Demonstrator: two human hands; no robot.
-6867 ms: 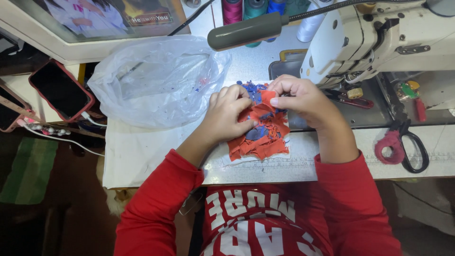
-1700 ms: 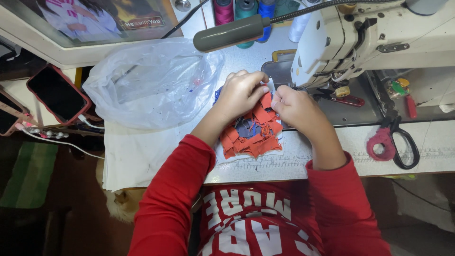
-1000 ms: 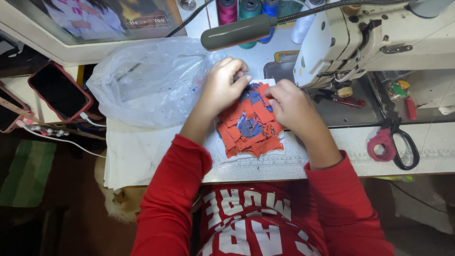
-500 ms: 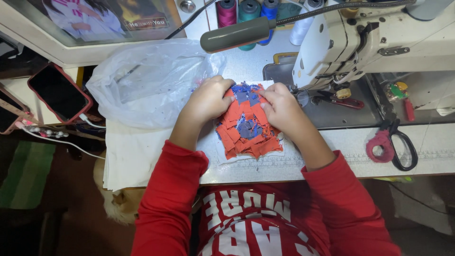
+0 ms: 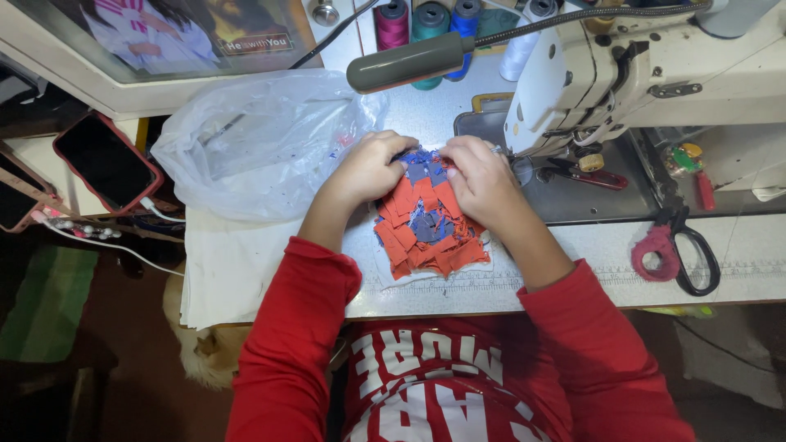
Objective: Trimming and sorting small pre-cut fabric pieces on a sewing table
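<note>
- Left hand [image 5: 372, 168] and right hand [image 5: 481, 178]: both pinching the far edge of the fabric-scrap pile [image 5: 427, 221].
- Pile on the worktop [image 5: 573, 270], beside the sewing machine [image 5: 655, 74].
- Scraps gathered, seemingly not yet stitched.
- Scissors [image 5: 679, 254] untouched.

Left hand [image 5: 370, 166] and right hand [image 5: 481, 178] side by side at far edge of fabric scrap pile [image 5: 428, 225], narrow gap between them. Plastic bag [image 5: 262, 139] crowds left hand's outer side, touching or nearly so. Sewing machine head [image 5: 606, 74] looms just right of right hand; lamp arm [image 5: 409, 61] overhangs far side. Scissors [image 5: 675, 250] lie well right. Bare tabletop [image 5: 573, 274] open near front edge, right of pile. White cloth [image 5: 237, 270] covers left front, flat, passable.
</note>
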